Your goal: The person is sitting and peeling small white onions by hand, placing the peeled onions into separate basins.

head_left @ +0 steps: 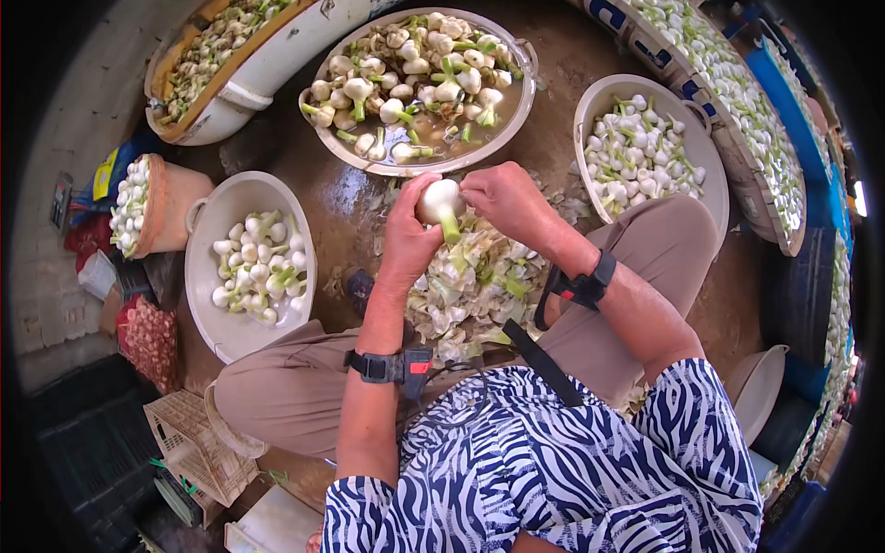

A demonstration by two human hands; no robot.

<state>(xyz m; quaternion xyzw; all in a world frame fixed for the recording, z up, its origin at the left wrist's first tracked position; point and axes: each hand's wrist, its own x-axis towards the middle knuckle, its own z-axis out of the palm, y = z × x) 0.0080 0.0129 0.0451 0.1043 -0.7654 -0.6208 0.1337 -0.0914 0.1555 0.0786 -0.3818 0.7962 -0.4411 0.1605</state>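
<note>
My left hand [406, 231] holds a white garlic bulb [440, 201], its cut green stem pointing down towards me. The fingers of my right hand [508, 206] are bent and pinch at the bulb's right side; whether a bit of skin lies between the fingertips is hidden. Below both hands, between my legs, spreads a heap of peeled garlic skins [477, 283]. Just beyond the hands stands a large oval tub [423, 167] of brownish water, with many unpeeled garlic bulbs [415, 66] soaking in it.
A pale basin [207, 297] with clean bulbs stands left, another basin [715, 186] right. Farther left are an orange bucket [176, 207] of garlic and a red mesh sack [148, 342]. Long troughs [242, 97] of garlic edge the far side. A beige crate [200, 435] sits lower left.
</note>
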